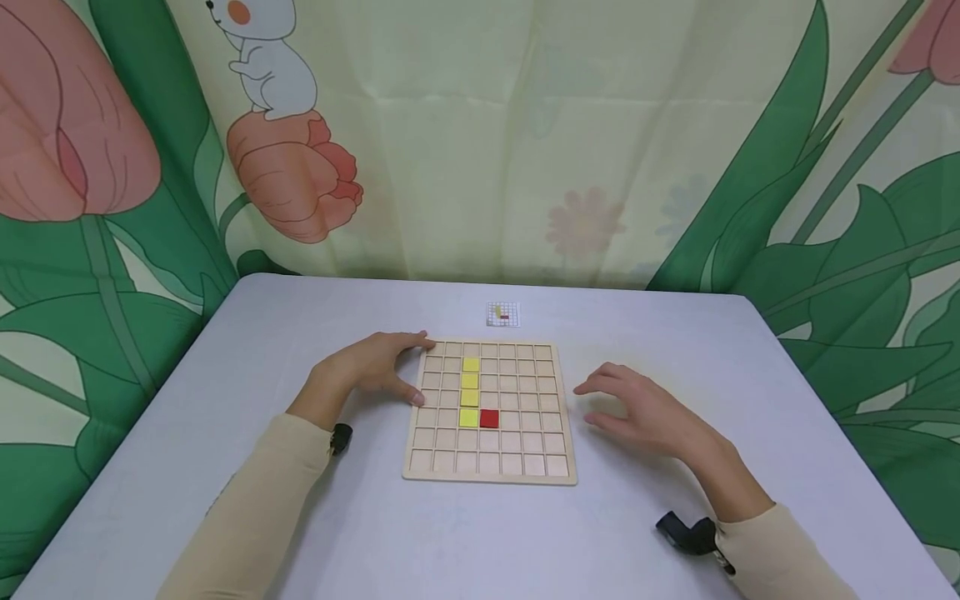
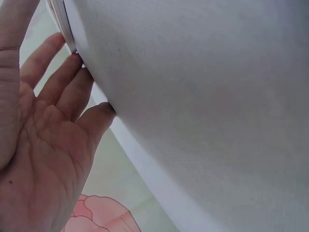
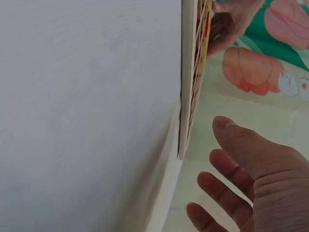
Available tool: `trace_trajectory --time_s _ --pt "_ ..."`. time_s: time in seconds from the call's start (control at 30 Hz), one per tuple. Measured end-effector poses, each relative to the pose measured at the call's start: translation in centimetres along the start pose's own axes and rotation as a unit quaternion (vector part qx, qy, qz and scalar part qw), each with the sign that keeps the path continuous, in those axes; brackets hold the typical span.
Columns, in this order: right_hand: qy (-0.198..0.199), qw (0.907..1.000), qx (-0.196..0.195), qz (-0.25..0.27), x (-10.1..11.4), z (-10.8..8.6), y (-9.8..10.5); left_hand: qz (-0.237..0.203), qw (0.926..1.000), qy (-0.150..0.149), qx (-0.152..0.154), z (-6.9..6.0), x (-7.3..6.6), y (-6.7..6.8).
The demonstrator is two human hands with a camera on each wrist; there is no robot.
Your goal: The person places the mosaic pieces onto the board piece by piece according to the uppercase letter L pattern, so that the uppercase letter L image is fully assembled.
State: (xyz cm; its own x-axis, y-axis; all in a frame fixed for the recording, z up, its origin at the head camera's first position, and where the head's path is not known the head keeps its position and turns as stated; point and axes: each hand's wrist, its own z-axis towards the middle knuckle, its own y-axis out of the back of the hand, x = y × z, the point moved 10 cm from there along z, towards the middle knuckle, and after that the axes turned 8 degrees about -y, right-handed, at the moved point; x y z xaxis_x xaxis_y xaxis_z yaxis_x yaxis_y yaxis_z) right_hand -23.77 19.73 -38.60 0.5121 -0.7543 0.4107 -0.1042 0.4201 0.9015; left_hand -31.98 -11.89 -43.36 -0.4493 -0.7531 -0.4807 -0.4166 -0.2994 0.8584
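Observation:
A light wooden grid board [image 1: 532, 444] lies flat on the table. Several yellow tiles [image 1: 470, 381] form one column in its cells, and a red tile [image 1: 489, 418] sits just right of the lowest yellow one. My left hand [image 1: 367, 362] touches the board's left edge, thumb and fingers spread apart; in the left wrist view, that hand's palm [image 2: 48, 135] shows, with fingertips by the board's edge and the tabletop. Off the board's right edge, my right hand [image 1: 645, 412] hovers with relaxed fingers and nothing in it. The right wrist view shows its thumb [image 3: 246, 145] apart from the board.
Behind the board lies a small printed card [image 1: 503, 314] with a grid pattern in yellow and red. A white cloth covers the table [image 1: 615, 325]. A curtain [image 1: 465, 167] with tulips and a white animal hangs beyond the far edge.

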Motion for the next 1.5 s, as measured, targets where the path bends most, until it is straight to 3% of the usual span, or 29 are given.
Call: trace_trajectory --time_s 0.37,0.67,0.97,1.27,1.5 --pt "0.012 0.9985 -0.039 -0.038 -2.0 -2.3 2.1 0.0 1.0 -0.007 0.0 0.5 -0.4 0.0" --pt "-0.047 0.9976 -0.03 -0.042 -3.9 -2.9 3.1 0.001 0.9999 0.015 -0.001 -0.5 0.5 0.1" --pt "-0.078 0.9951 -0.041 -0.046 -6.3 -5.2 3.8 -0.002 1.0 -0.002 -0.006 -0.1 -0.2 0.4" --pt "-0.062 0.9944 -0.049 -0.07 -7.3 -6.4 4.2 -0.006 1.0 0.006 -0.001 0.1 0.1 -0.1" --pt "-0.119 0.9911 -0.01 -0.059 -9.1 -7.3 4.4 -0.002 1.0 0.007 0.0 0.2 0.1 0.0"
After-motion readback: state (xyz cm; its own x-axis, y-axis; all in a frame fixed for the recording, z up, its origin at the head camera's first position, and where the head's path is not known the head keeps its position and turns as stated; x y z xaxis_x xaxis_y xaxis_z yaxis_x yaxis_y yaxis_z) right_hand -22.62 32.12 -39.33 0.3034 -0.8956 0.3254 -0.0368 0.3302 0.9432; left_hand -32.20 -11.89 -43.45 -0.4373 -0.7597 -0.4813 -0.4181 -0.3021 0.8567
